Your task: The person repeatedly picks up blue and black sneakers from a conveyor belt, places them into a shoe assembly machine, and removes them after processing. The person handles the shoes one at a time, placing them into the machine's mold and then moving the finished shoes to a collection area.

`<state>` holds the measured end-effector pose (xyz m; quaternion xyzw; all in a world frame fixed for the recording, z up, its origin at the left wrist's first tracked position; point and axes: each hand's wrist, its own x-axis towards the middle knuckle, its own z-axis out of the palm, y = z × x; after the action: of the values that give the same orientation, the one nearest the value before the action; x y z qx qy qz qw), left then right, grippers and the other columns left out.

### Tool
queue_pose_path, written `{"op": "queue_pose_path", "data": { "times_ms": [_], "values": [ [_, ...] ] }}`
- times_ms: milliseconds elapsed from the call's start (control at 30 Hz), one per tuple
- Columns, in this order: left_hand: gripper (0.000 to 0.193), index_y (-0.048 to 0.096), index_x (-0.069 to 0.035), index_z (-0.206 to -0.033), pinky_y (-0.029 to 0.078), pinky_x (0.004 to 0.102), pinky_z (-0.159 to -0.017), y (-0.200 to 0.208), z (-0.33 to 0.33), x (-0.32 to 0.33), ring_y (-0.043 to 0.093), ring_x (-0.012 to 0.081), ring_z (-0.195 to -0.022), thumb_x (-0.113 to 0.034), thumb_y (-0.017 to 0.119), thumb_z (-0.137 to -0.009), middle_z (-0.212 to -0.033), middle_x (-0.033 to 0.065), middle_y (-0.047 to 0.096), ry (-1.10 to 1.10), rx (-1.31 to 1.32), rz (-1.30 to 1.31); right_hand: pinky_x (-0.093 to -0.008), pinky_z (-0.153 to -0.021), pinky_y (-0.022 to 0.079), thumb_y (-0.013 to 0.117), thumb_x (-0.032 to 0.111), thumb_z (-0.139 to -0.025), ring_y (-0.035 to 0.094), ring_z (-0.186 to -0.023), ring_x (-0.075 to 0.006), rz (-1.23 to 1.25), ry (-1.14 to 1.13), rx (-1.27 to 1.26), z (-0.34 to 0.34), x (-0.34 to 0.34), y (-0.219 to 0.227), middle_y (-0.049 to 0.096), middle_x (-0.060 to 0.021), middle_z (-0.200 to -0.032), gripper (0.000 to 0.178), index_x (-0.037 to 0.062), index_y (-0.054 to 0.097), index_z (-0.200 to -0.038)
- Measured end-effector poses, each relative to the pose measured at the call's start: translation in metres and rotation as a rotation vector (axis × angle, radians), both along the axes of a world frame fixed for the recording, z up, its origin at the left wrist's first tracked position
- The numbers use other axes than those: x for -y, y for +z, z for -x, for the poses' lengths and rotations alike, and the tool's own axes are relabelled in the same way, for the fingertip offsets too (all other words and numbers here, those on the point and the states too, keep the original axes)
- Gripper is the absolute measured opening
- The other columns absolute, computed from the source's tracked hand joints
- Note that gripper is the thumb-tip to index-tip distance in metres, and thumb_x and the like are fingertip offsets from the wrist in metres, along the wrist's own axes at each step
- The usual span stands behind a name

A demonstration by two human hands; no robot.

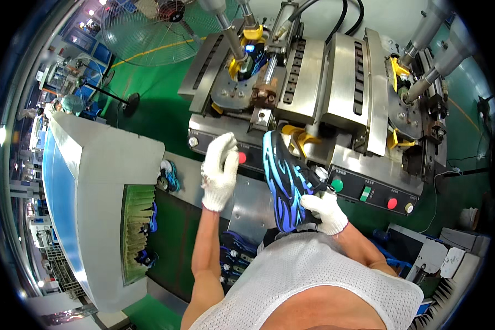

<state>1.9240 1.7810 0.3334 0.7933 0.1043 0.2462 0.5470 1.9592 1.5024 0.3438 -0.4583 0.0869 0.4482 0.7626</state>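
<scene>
The right hand, in a white knitted glove, has its grip closed on a black and blue shoe, low on the shoe's right side. The shoe stands on end, its long side running up and down, in front of the person and just before the machine. The left hand, gloved the same way, is raised to the left of the shoe and well clear of it. Its grip is partly open, the fingers bent and the thumb apart from them, with nothing seen in it.

The machine has broad metal covers, and yellow pads show just above and to the right of the shoe. At its left station another shoe sits partly hidden under metal rods. The front panel carries a green button near the right hand, a red button farther right, and a second red button just beside the left hand.

To the left is a large pale housing with a fringe of strips over its opening. A blue shoe lies near its corner. More shoes lie below the left hand, beside the person's white mesh top. A wire fan stands on the green floor.
</scene>
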Motion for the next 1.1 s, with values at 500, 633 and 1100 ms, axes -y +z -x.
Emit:
{"op": "queue_pose_path", "data": {
  "times_ms": [500,633,1100],
  "values": [
    [0.073,0.042,-0.002,-0.148,0.042,0.0488,-0.107,-0.136,-0.318,-0.118,0.053,0.0436,-0.129,-0.033,0.070,-0.089,-0.142,0.0275,0.053,0.203,-0.309,-0.669,-0.0364,-0.093,0.054,0.068,0.007,-0.089,0.065,-0.104,-0.0190,0.127,-0.114,0.190,-0.017,0.050,-0.023,0.067,-0.0097,-0.120,0.049,-0.0017,0.055,-0.136],
    [0.065,0.050,-0.004,-0.136,0.044,0.0516,-0.104,-0.134,-0.365,-0.111,0.055,0.0388,-0.128,-0.036,0.074,-0.084,-0.136,0.0231,0.057,0.167,-0.550,-0.617,-0.0307,-0.082,0.054,0.072,0.008,-0.089,0.064,-0.090,-0.0110,0.179,-0.244,0.087,-0.013,0.055,-0.037,0.068,-0.0034,-0.106,0.050,0.0017,0.056,-0.136],
    [0.052,0.058,-0.004,-0.118,0.052,0.0372,-0.086,0.018,-0.160,-0.117,0.065,0.0247,-0.093,-0.019,0.084,-0.076,-0.103,0.0120,0.065,0.350,0.075,-0.497,-0.0356,-0.083,0.057,0.075,0.008,-0.085,0.069,-0.097,-0.0197,0.107,-0.270,0.012,-0.059,-0.038,0.010,0.068,-0.0090,-0.110,0.039,0.0078,0.063,-0.122]
  ]
}}
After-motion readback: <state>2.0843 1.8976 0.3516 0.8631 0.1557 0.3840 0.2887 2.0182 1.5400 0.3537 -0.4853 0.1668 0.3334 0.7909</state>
